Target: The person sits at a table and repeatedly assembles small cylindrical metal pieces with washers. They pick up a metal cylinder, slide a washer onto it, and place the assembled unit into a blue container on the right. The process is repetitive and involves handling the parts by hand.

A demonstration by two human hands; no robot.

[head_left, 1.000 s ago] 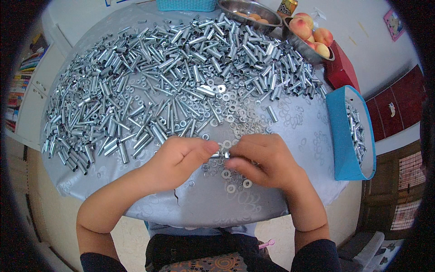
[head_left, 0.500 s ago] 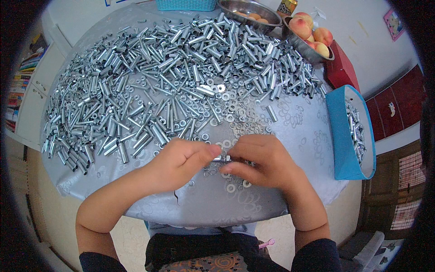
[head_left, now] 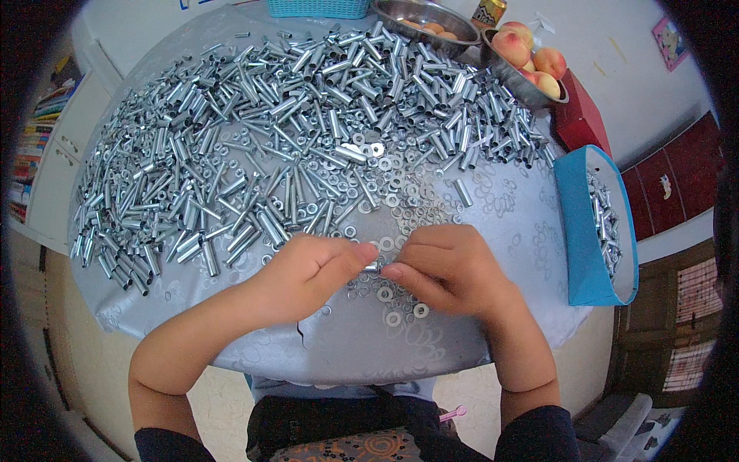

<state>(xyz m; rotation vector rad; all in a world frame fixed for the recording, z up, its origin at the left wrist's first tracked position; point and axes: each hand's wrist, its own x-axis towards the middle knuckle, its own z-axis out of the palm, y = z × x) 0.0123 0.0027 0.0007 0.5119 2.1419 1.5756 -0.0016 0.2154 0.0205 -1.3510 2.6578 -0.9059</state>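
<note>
Near the front of the table, my left hand is closed round a short shiny metal sleeve anchor, and most of it is hidden by the fingers. From the other side my right hand pinches the anchor's right end between thumb and forefinger. The fingertips of both hands almost meet. Flat washers and thin rings lie on the cloth below and beyond the hands. A wide heap of metal sleeves, bolts and nuts spreads over the far and left parts of the table.
A blue fabric bin with metal parts stands at the right edge. At the far right are a steel bowl of peaches, another steel bowl, a yellow can and a red box. A turquoise basket sits at the back.
My right thumb and forefinger have closed onto the anchor's right end, which showed between the hands before. My left hand has barely moved.
</note>
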